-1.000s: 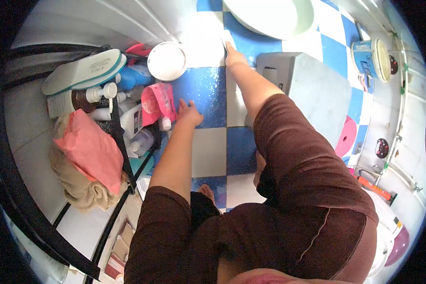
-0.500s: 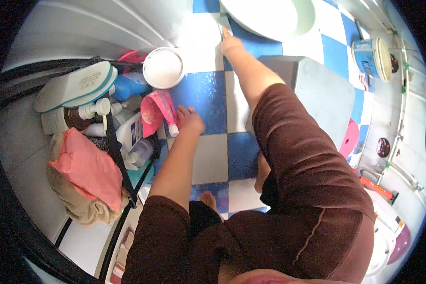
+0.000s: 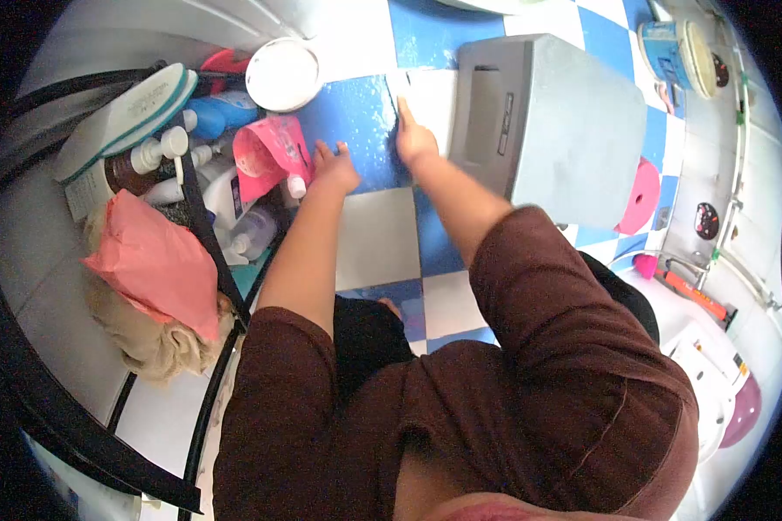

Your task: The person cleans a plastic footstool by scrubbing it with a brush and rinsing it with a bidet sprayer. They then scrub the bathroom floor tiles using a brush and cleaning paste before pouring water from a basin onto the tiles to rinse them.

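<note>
My right hand (image 3: 417, 143) is closed around a small pale flat object (image 3: 398, 84), held low over the blue and white floor tiles (image 3: 376, 227). Its far end is washed out by glare. Beside the pink pouch (image 3: 269, 158) with a white cap, my left hand (image 3: 335, 168) has its fingers spread and holds nothing. A round white lid or tub (image 3: 283, 75) sits beyond the pouch. Just right of my right hand is a grey box-like item (image 3: 573, 130). Water drops shine on the blue tile between my hands.
On the left, a black-framed rack (image 3: 207, 234) holds bottles, insoles (image 3: 135, 117) and a pink cloth (image 3: 156, 260) over a beige towel (image 3: 169, 343). A blue bucket (image 3: 673, 59), a pink disc (image 3: 641, 198) and an orange-handled tool (image 3: 693, 293) are at the right. A pale basin's edge shows at the top.
My right hand and the pale object have come back toward my body, away from the large basin. The view has shifted, leaving only the basin's edge visible. My left hand stays beside the pouch.
</note>
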Demonstrator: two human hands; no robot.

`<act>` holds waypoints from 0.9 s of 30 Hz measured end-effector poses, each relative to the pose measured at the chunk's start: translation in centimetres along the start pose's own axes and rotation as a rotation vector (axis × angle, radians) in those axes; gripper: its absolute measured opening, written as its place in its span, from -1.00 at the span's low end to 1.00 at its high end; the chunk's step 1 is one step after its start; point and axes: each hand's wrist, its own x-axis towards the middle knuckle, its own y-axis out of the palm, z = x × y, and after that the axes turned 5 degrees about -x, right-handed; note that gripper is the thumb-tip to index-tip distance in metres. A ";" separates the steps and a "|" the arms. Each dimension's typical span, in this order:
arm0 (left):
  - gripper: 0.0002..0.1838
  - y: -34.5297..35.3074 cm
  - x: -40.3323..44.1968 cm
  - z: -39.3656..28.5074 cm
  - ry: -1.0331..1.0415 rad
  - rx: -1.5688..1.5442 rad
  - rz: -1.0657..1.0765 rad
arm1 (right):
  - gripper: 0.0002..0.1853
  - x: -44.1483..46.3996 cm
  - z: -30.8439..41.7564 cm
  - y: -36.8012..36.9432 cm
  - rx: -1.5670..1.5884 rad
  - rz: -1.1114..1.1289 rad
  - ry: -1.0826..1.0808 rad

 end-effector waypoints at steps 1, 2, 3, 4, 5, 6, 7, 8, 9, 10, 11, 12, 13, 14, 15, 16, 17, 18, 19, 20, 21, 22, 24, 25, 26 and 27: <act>-0.14 -0.4 0.0 -0.2 0.003 0.000 -0.013 | -0.46 -3.5 -2.0 1.9 -0.039 0.017 -0.024; -0.16 -0.5 0.1 -0.4 -0.005 0.013 -0.012 | -0.43 -7.9 -3.9 3.0 -0.028 0.111 0.011; -0.17 -0.1 0.1 -0.4 -0.012 -0.012 -0.007 | -0.40 -12.4 -5.4 3.7 -0.016 0.207 0.044; -0.18 -0.1 0.2 -0.4 -0.019 -0.035 -0.009 | -0.40 -15.8 -6.3 4.0 0.008 0.265 0.097; -0.19 -0.2 0.4 -0.5 -0.027 -0.058 -0.014 | -0.40 -17.4 -6.6 4.0 0.035 0.321 0.147; -0.20 -0.3 0.6 -0.5 -0.035 -0.025 -0.012 | -0.41 -16.2 -6.7 4.5 0.060 0.249 0.107; -0.21 -0.4 0.6 -0.6 -0.043 0.011 -0.003 | -0.41 -13.9 -6.3 4.9 0.087 0.179 0.073; -0.22 -0.4 0.5 -0.7 -0.050 0.044 0.006 | -0.42 -11.1 -5.8 5.1 0.110 0.110 0.037; -0.22 -0.9 0.3 -0.9 -0.056 0.019 0.016 | -0.47 -7.3 -2.4 2.1 0.067 0.103 0.084; -0.23 -1.5 -0.3 -1.2 -0.060 -0.007 0.024 | -0.48 -3.0 -0.2 -0.5 0.107 0.075 0.078; -0.23 -1.6 -0.6 -1.3 -0.067 -0.035 0.035 | -0.50 -0.2 1.1 -1.8 0.147 0.050 0.071; -0.23 -1.5 -0.4 -1.2 -0.069 -0.040 0.029 | -0.50 0.8 1.6 -1.9 0.136 0.048 0.085; -0.23 -1.4 -0.2 -1.1 -0.067 -0.040 0.023 | -0.50 1.4 2.1 -1.8 0.127 0.043 0.102; -0.23 -1.5 0.0 -1.1 -0.059 -0.040 0.017 | -0.50 1.7 2.4 -2.1 0.117 0.034 0.123; -0.23 -1.5 0.1 -1.1 -0.057 -0.054 0.011 | -0.48 0.4 1.8 -0.8 0.078 0.024 0.076; -0.24 -1.5 0.5 -0.9 -0.055 -0.071 0.001 | -0.48 0.3 0.7 -0.4 0.078 0.010 0.040; -0.24 -1.2 0.4 -0.6 -0.057 -0.083 0.002 | -0.47 -0.2 -0.3 -0.8 0.081 0.005 0.011; -0.24 -0.7 0.2 -0.1 -0.042 -0.074 0.003 | -0.47 0.6 -1.4 -2.0 0.255 -0.018 0.178; -0.24 -0.6 0.0 0.1 -0.028 -0.071 -0.004 | -0.46 1.7 -1.3 -4.2 0.426 -0.045 0.337; -0.24 -0.9 0.4 0.3 -0.008 -0.067 -0.019 | -0.44 1.4 0.0 -6.0 0.504 -0.047 0.398; -0.23 -0.9 0.9 0.2 -0.022 -0.084 -0.018 | -0.44 1.9 0.4 -5.2 0.392 -0.040 0.328; -0.23 -0.7 1.6 0.2 -0.035 -0.104 -0.013 | -0.43 2.4 0.7 -2.9 0.275 -0.030 0.259; -0.23 -0.6 1.8 0.1 -0.037 -0.149 -0.010 | -0.41 2.3 -0.1 2.4 -0.042 -0.123 0.047; -0.24 -0.7 1.6 0.3 -0.027 -0.172 -0.013 | -0.40 2.4 -0.1 1.0 0.063 -0.052 0.128; -0.24 -0.7 1.4 0.5 -0.019 -0.192 -0.017 | -0.39 2.5 0.0 -1.9 0.170 0.020 0.207; -0.26 -0.5 1.6 0.8 -0.015 -0.244 -0.041 | -0.37 2.6 0.1 -4.6 0.279 0.090 0.282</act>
